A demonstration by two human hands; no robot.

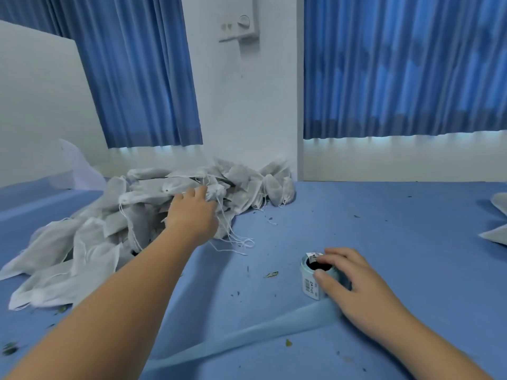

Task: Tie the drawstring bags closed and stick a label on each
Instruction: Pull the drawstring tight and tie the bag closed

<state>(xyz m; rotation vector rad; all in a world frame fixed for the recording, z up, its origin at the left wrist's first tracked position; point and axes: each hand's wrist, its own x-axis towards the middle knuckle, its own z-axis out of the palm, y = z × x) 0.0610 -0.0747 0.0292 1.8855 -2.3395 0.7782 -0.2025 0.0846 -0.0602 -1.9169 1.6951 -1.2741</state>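
A: Lower right of the frame first?
B: There, the right hand, gripping a small roll of labels: thumb pressed to the near side, fingers arched over the dark hollow on top. Standing on end on a blue table, printed white labels facing the viewer.
A: Anything trailing from it?
B: A pale blue strip of backing paper, running down and left across the table, ending close to the left forearm near the bottom edge.
A: And the left hand?
B: Stretched up to the middle of the frame, back turned to the camera, fingertips at the gathered neck of one bag on the near edge of the heap. Cannot tell whether pinching or only touching; too blurred to judge.
A: The heap itself?
B: A large pile of pale grey drawstring bags, spread from the lower left up to the centre, reaching the white wall at the back. Loose white strings spilling onto the table just right of the left wrist.
A: Elsewhere?
B: Two more bags cut off at the right edge, well apart from the roll. Small dark green leaf scraps scattered over the table. Blue curtains across the upper left and upper right, a white wall box between them at the top.
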